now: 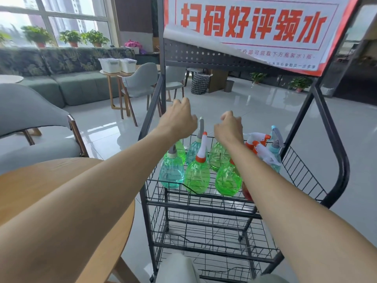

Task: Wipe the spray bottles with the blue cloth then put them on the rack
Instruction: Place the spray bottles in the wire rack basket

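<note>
Reaching forward in the head view, two bare forearms are stretched over a black wire rack (337, 156), in whose top basket the spray bottles (196, 176) are stood upright in a close cluster. The left grip (179, 119) is seen from the back, its fingers curled away from the camera, above a green bottle (181, 152) whose head is hidden beneath the wrist; whether anything is held cannot be told. The right grip (228, 127) is likewise shown knuckles-up with bent fingers, above a second green bottle (218, 158), and its hold cannot be told either. At the basket's front left a teal bottle (171, 172) is placed just beside the green ones. Towards the right side, white-and-orange trigger heads (258, 139) and a pale blue bottle (274, 154) with a grey trigger are set near the frame. A red shape is partly hidden under the right forearm. A white sign (251, 27) with red characters is hung across the rack's upper part. A round wooden table (30, 180) is seen just beside the rack, under the left forearm, with a grey chair (30, 111) behind it.
</note>
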Motion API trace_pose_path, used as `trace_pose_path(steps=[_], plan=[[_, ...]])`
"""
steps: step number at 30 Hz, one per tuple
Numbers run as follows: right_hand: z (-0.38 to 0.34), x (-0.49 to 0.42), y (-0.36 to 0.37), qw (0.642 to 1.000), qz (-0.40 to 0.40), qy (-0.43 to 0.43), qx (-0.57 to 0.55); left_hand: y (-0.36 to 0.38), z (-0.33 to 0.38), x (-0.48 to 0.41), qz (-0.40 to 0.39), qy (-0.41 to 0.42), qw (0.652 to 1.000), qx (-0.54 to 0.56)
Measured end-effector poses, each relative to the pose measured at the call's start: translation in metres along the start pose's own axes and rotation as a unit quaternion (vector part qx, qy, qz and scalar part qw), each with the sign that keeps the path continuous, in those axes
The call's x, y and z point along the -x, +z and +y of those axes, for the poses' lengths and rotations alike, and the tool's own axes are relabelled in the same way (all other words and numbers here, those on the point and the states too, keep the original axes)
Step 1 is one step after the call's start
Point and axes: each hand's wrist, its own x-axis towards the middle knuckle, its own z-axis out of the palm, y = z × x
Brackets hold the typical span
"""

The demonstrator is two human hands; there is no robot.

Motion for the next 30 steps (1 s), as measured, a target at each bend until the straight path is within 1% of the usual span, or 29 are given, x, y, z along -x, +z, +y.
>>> trace_pose_path(steps=[2,4,7,14,18,21,23,25,26,30], plan=[[0.005,-0.006,0.002,0.998,-0.023,0.0,0.063,0.006,0.004,-0.007,-0.014,0.013,1.0,-0.002],[0.007,-0.009,0.003,0.989,-0.036,-0.019,0.14,0.014,0.008,-0.013,-0.031,0.019,0.999,-0.003],[0.009,-0.016,0.004,0.98,-0.043,-0.041,0.188,0.024,0.009,-0.019,-0.049,0.018,0.999,0.002],[0.017,-0.023,0.004,0.973,-0.047,-0.105,0.2,0.042,0.013,-0.025,-0.067,0.004,0.998,0.006],[0.018,-0.02,0.002,0.973,-0.053,-0.116,0.193,0.046,0.018,-0.023,-0.07,0.002,0.998,-0.008],[0.018,-0.017,-0.008,0.979,-0.046,-0.118,0.161,0.039,0.023,-0.022,-0.063,-0.003,0.998,0.001],[0.018,-0.013,-0.021,0.987,-0.015,-0.113,0.116,0.032,0.027,-0.023,-0.048,-0.006,0.999,0.015],[0.019,-0.007,-0.037,0.994,0.008,-0.086,0.073,0.026,0.031,-0.022,-0.028,-0.012,0.999,0.036],[0.021,-0.004,-0.045,0.995,0.006,-0.073,0.066,0.024,0.034,-0.02,-0.021,-0.017,0.999,0.045],[0.028,0.016,-0.061,0.991,-0.022,-0.071,0.11,0.023,0.049,-0.006,-0.018,-0.022,0.999,0.044]])
